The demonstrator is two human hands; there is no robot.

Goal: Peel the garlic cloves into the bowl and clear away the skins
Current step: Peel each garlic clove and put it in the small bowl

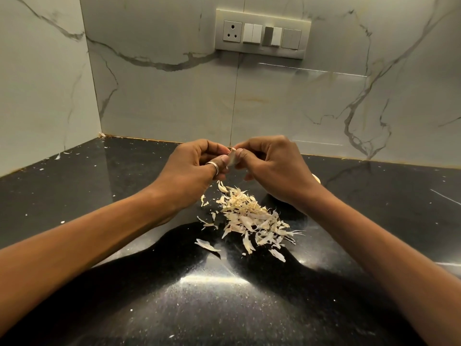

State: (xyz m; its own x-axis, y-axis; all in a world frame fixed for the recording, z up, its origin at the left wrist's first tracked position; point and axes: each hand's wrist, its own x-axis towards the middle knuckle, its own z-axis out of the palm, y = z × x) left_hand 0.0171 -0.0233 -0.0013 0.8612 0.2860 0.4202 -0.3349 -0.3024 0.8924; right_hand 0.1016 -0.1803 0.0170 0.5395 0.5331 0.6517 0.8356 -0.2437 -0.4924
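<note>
A small garlic clove [232, 159] is held in the air between both hands, above the black counter. My left hand [192, 168], with a ring on the thumb, pinches its lower side. My right hand [272, 168] pinches its upper tip with thumb and fingers. A heap of pale garlic skins [252, 221] lies on the counter just below and in front of the hands. A pale rounded object [316, 178] peeks out behind my right wrist; most of it is hidden. No bowl shows in this view.
The black polished counter [124, 186] runs into a corner of marble walls at the back and left. Loose skin flakes [207, 245] lie scattered near the heap and by the far left corner [101, 134]. A switch panel [262, 33] sits high on the back wall.
</note>
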